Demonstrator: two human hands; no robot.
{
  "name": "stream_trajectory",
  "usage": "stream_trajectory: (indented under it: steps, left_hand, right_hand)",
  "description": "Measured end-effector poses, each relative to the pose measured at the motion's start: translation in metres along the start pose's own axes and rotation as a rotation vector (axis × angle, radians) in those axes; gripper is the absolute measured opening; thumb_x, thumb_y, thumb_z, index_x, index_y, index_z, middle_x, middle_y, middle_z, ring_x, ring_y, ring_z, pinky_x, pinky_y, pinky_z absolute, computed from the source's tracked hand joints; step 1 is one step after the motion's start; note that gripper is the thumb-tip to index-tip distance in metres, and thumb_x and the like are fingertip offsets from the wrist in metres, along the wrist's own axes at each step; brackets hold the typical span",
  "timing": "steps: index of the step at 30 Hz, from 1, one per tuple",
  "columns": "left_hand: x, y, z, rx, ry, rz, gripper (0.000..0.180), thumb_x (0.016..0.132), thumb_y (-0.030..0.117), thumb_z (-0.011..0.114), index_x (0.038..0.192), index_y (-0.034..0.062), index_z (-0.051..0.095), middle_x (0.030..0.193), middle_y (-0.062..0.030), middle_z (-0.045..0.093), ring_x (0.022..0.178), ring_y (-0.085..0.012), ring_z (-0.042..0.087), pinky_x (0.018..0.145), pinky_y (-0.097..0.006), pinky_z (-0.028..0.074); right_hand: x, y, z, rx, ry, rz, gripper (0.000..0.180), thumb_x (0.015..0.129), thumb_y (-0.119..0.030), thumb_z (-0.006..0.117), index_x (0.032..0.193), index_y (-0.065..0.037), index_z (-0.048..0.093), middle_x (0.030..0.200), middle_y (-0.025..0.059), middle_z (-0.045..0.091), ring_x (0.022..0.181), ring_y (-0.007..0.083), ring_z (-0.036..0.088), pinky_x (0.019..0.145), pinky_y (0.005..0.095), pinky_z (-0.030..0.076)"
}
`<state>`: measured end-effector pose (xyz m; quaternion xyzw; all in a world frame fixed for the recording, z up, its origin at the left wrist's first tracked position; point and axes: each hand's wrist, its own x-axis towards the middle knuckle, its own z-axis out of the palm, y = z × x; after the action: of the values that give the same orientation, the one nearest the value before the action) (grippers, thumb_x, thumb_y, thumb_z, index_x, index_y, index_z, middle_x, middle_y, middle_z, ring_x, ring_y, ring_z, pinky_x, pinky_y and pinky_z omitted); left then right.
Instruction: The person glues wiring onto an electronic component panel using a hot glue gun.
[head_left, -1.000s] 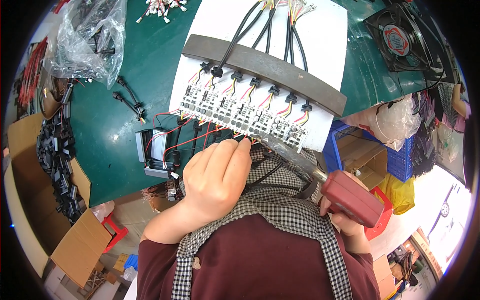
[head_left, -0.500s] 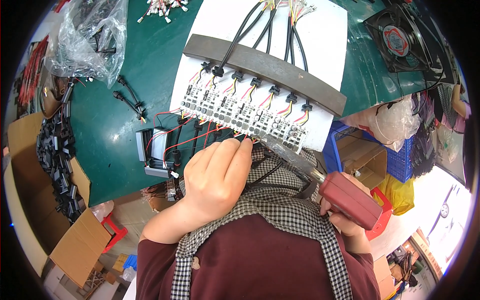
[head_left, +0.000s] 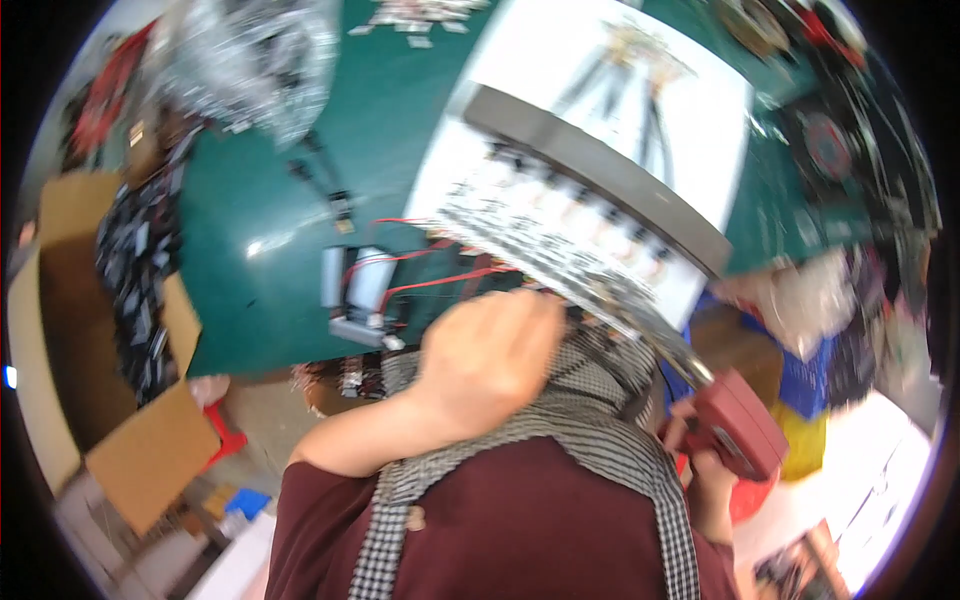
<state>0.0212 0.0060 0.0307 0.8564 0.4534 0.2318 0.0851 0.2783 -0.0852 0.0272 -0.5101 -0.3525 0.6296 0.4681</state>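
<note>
The picture is blurred by motion. My left hand is curled at the near edge of a row of small terminal blocks with red and black wires, mounted on a white board under a long grey bar. Blur hides what its fingers pinch. My right hand grips a red power screwdriver at the lower right, its metal bit pointing up toward the terminal row. A checked scarf and a dark red top fill the lower middle.
The board lies on a green mat. A small grey box with red wires sits left of my hand. A clear plastic bag lies at top left, cardboard boxes at left, a fan and a blue crate at right.
The view has swung and blurred, so the board now sits further right. My left hand stays at the terminal row and my right hand still holds the red screwdriver.
</note>
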Motion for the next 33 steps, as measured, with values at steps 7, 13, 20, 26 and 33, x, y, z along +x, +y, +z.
stream_trajectory:
  steps: [7,13,20,26,33]
  left_hand:
    - [0.002,0.001,0.008,0.023,0.021,0.024,0.020,0.065,0.008,0.061,0.083,-0.0012,0.060,0.075,-0.0049,0.053,0.064,-0.0163,0.054,0.056,-0.027,0.043]
    - [0.002,-0.075,-0.037,0.201,0.298,-0.057,0.007,0.070,0.009,0.065,0.076,0.0068,0.061,0.072,-0.0067,0.060,0.062,-0.0230,0.058,0.054,-0.031,0.048]
    - [0.000,-0.321,-0.103,0.307,0.585,-0.845,0.026,0.080,0.024,0.055,0.080,0.0012,0.067,0.075,-0.0143,0.066,0.076,-0.0304,0.065,0.073,-0.039,0.049]
    - [0.043,-0.346,-0.095,-0.058,0.177,-1.165,0.030,0.072,0.029,0.067,0.063,-0.0002,0.066,0.058,-0.0078,0.064,0.049,-0.0154,0.062,0.052,-0.028,0.051]
    - [-0.003,-0.331,-0.103,-0.109,0.421,-1.067,0.020,0.074,0.018,0.071,0.077,-0.0023,0.070,0.062,-0.0066,0.066,0.052,-0.0120,0.062,0.054,-0.024,0.051]
  right_hand:
    - [-0.003,0.012,-0.006,-0.094,0.127,-0.166,0.075,0.073,-0.043,0.072,0.119,0.007,0.042,0.094,0.0157,0.057,0.054,0.0165,0.055,0.045,0.0274,0.045]
    - [0.004,0.007,-0.007,-0.221,0.147,-0.283,0.066,0.081,-0.043,0.063,0.117,0.006,0.040,0.097,0.0143,0.053,0.051,0.0141,0.050,0.044,0.0236,0.037]
    - [0.006,0.008,0.000,-0.193,0.125,-0.300,0.066,0.083,-0.039,0.062,0.124,0.005,0.035,0.097,0.0161,0.053,0.052,0.0141,0.050,0.043,0.0226,0.039]
    - [0.002,0.000,0.006,-0.128,0.015,-0.225,0.046,0.086,-0.030,0.063,0.123,-0.009,0.046,0.103,0.0194,0.057,0.065,0.0206,0.055,0.050,0.0288,0.045]
    - [0.007,0.011,-0.001,-0.185,0.193,-0.293,0.066,0.082,-0.037,0.062,0.124,0.005,0.035,0.097,0.0166,0.053,0.051,0.0141,0.050,0.041,0.0229,0.038]
